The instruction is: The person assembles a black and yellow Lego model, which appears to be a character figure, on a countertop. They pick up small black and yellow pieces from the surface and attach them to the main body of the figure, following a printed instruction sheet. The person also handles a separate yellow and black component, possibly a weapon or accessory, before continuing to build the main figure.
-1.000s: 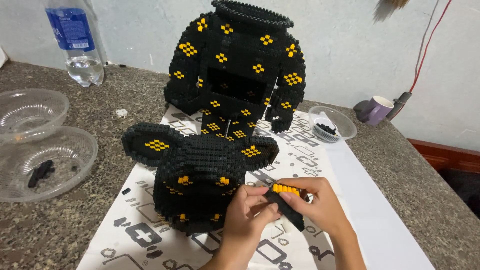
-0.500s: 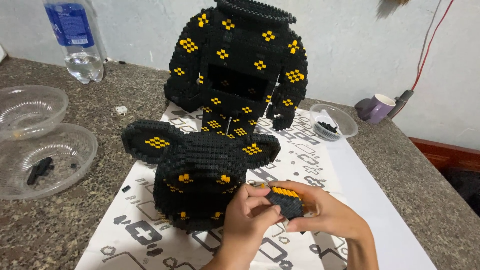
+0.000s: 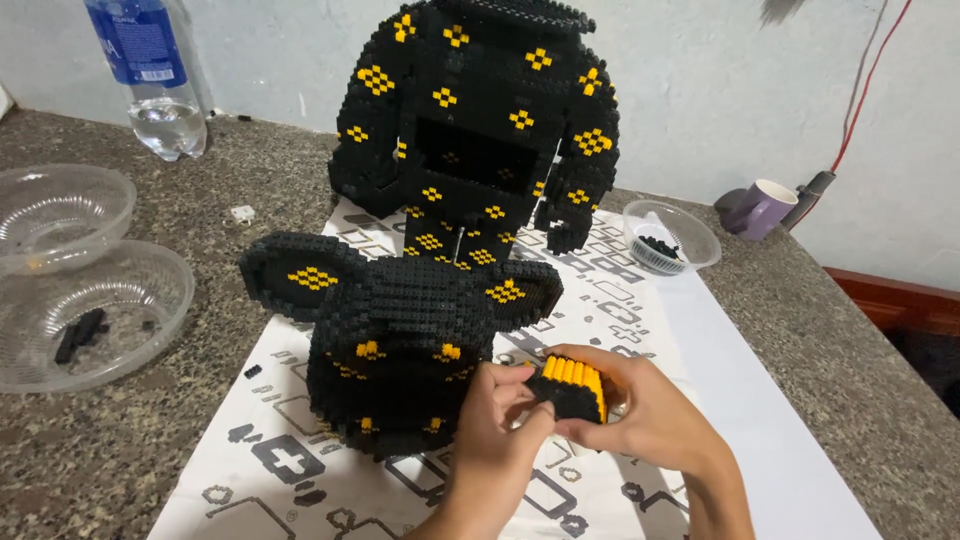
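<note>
I hold a small black-and-yellow brick block (image 3: 572,388) between both hands, just right of the big-eared black brick head (image 3: 400,340) on the printed paper sheet (image 3: 300,440) — my left hand (image 3: 500,420) pinches its near edge with thumb and fingertips closed, while my right hand (image 3: 650,410) cups it from behind, fingers curled round it. Behind stands the black brick torso (image 3: 480,120) with yellow diamonds; a small bowl of pieces (image 3: 670,235) and a purple cup (image 3: 758,208) lie to the right, and to the left are clear plastic bowls (image 3: 70,260) and a water bottle (image 3: 150,75).
</note>
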